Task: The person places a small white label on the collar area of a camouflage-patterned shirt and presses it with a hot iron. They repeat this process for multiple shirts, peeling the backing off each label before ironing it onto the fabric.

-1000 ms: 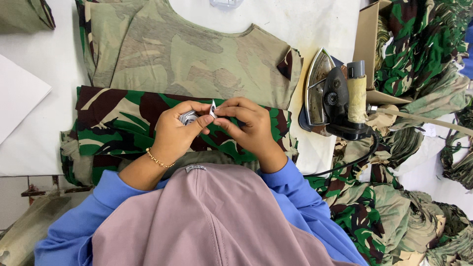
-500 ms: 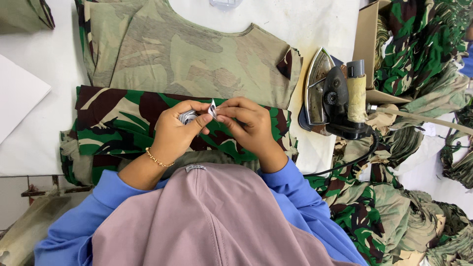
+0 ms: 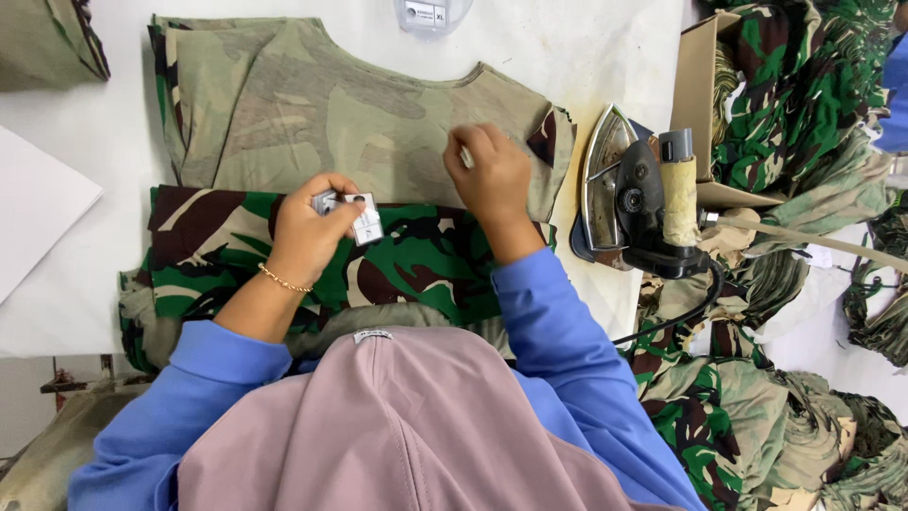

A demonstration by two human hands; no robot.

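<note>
A white work table (image 3: 586, 47) spreads beneath both hands, with heaps of green camouflage cloth (image 3: 804, 95) piled beyond the right hand and an open brown cardboard box (image 3: 695, 104) standing among them. Under the right hand lies a pale, faded camouflage shirt (image 3: 312, 114), spread flat; nearer the body, below the left hand, lies a folded dark green-and-brown camouflage garment (image 3: 426, 265). Just to the right of the right hand a black-handled electric iron (image 3: 634, 194) stands tipped on its side, its metal soleplate turned toward the hand. Far out to the left a white sheet of paper (image 3: 38, 218) lies on the table.

The left hand (image 3: 307, 237), a thin gold bracelet (image 3: 284, 281) at its wrist, grips a small stack of white rectangular tags (image 3: 364, 220) between thumb and fingers, held over the dark garment. The right hand (image 3: 497, 175) is loosely curled, resting on the pale shirt, with a small white piece (image 3: 465, 158) pinched at its fingertips; what it is cannot be told.
</note>
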